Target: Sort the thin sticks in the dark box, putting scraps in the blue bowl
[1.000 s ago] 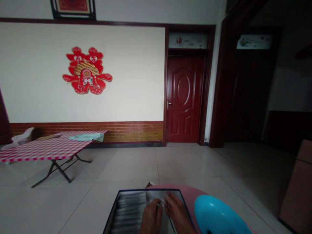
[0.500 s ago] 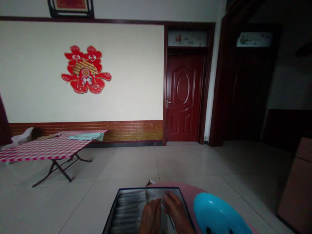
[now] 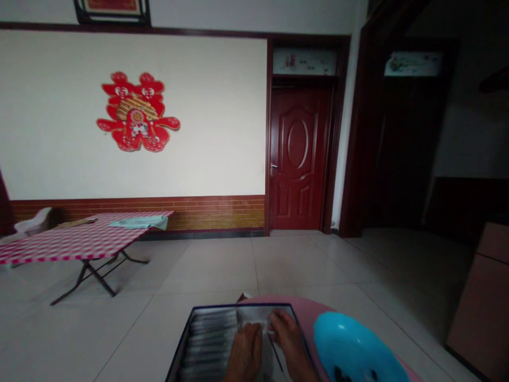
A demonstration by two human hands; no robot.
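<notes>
Both hands work over a shallow dark-rimmed box (image 3: 242,305) at the bottom centre. My left hand (image 3: 244,351) is closed, its fingertips bent inward; whatever they hold is hidden. Close beside it, my right hand (image 3: 292,345) pinches at something small and pale that I cannot make out. A thin dark stick (image 3: 276,352) slants down between the hands, against the pale inside of the box. Left of my left hand, a row of slim dark pieces (image 3: 210,342) with a clear sheen lies in the box, blurred.
A blue plastic basin (image 3: 353,339) with a few small dark things stands right of the box, on a pink round table (image 3: 308,313). A folding table (image 3: 79,239) with a checked cover and pale green cloth (image 3: 141,222) is at left. A brownish cabinet (image 3: 481,297) stands at right.
My fingertips have moved slightly apart, and the thin stick shows more clearly between them. The whole view has shifted a little.
</notes>
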